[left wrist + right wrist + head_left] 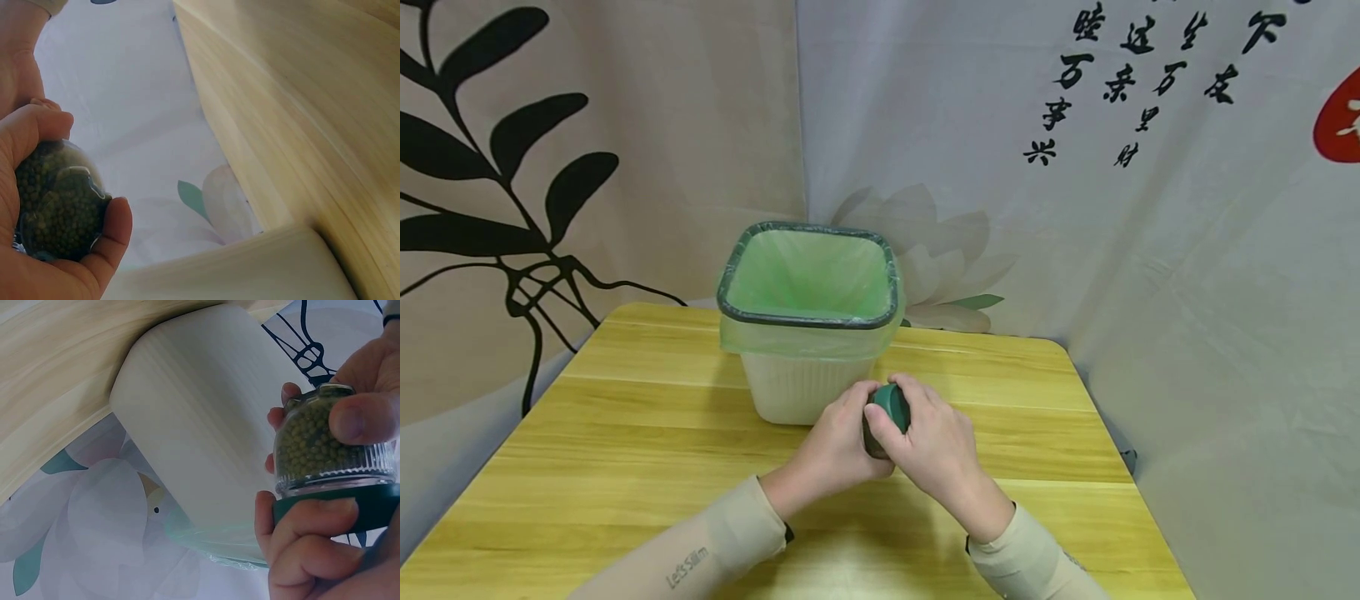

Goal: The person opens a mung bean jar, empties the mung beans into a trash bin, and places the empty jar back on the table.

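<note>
I see jar [334, 447]: clear ribbed glass, olive-green beans | lid [892, 406]: dark green | bin [801, 387]: white, fine ribbing | bin liner [808, 275]: pale translucent green, dark green rim | table [625, 433]: yellow wood grain | sleeves [700, 554]: beige | backdrop [1150, 250]: grey-white, black calligraphy, lotus; tan with black leaves.

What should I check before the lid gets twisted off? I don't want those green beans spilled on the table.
1. Left hand grips the jar body: ok, fingers wrap round it.
2. Right hand grip on the lid: ok, fingers curl round its rim.
3. Lid seated on the jar: ok, no gap shows in the right wrist view.
4. Jar upright: cannot tell, the hands cover it from above.
5. Bin close by and open: ok, it stands just behind the hands, green liner over its rim.
6. Jar level: ok, beans nearly fill it, so spilling seems likely if it tips.
</note>
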`<state>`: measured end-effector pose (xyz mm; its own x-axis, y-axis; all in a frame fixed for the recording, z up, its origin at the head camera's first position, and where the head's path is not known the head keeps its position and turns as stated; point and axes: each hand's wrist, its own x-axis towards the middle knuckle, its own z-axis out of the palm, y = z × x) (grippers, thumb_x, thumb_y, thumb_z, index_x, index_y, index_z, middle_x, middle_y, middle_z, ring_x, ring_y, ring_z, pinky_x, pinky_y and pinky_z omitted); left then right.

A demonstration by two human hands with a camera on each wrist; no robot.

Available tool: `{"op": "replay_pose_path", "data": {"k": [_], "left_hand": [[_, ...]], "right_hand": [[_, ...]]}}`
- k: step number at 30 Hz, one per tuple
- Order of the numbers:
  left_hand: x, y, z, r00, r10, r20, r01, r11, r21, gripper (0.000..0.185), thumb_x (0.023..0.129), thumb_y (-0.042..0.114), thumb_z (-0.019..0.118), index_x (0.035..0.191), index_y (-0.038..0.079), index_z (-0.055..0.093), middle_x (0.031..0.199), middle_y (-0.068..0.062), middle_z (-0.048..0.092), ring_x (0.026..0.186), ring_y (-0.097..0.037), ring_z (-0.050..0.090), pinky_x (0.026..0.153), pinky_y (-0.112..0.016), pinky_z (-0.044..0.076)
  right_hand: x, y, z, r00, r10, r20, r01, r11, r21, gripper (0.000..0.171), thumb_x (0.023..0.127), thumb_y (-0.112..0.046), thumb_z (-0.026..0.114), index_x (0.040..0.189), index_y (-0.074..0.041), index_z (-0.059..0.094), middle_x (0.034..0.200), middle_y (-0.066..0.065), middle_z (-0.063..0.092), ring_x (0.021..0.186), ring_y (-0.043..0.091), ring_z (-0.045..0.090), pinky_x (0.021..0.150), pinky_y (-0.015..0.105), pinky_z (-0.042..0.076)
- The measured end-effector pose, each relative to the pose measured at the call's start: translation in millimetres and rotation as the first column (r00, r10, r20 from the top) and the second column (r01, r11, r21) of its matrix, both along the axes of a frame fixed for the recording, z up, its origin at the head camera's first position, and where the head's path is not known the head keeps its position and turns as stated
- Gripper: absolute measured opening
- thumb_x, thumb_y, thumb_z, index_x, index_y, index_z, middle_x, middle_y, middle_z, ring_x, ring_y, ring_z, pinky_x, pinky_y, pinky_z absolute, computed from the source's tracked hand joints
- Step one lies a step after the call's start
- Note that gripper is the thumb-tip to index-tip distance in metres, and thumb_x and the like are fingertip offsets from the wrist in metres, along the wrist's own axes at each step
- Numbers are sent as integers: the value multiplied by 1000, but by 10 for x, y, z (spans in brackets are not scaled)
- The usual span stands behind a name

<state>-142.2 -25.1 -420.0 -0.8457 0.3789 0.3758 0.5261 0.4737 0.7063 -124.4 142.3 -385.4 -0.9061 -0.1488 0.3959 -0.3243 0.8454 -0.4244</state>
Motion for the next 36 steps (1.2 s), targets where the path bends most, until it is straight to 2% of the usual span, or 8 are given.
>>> {"op": "replay_pose_path", "data": {"k": [18, 26, 31, 36], "left_hand": [[-66, -82, -17, 993, -97, 70, 94, 995, 38, 84, 70, 16, 96, 141, 7, 53, 122, -6, 69, 104, -19, 71, 87, -33, 62], [-104, -130, -17, 976, -161, 148, 152, 986, 69, 82, 72, 21, 96, 141, 10, 54, 124, -4, 71, 105, -17, 72, 87, -30, 62], [-126, -165, 3, 958, -200, 207, 186, 979, 83, 82, 72, 22, 96, 142, 12, 54, 123, -3, 72, 103, -15, 71, 86, -29, 61], [-135, -170, 4, 953, -205, 221, 191, 978, 83, 83, 72, 24, 96, 143, 13, 54, 122, -1, 72, 102, -13, 71, 85, -28, 61]], "right_hand": [[5, 20, -28, 996, 43, -79, -38, 997, 66, 51, 97, -54, 65, 133, -19, 69, 109, 9, 78, 80, 23, 73, 59, 38, 54], [10, 32, -48, 989, 77, -130, -65, 993, 97, 49, 96, -52, 66, 132, -18, 69, 109, 9, 78, 76, 24, 74, 58, 38, 56], [9, 43, -56, 980, 107, -169, -87, 989, 122, 49, 95, -52, 66, 131, -20, 69, 110, 7, 78, 76, 23, 73, 58, 36, 55], [3, 45, -56, 970, 129, -205, -103, 986, 131, 50, 95, -52, 66, 132, -19, 69, 110, 8, 78, 78, 22, 74, 56, 36, 55]]}}
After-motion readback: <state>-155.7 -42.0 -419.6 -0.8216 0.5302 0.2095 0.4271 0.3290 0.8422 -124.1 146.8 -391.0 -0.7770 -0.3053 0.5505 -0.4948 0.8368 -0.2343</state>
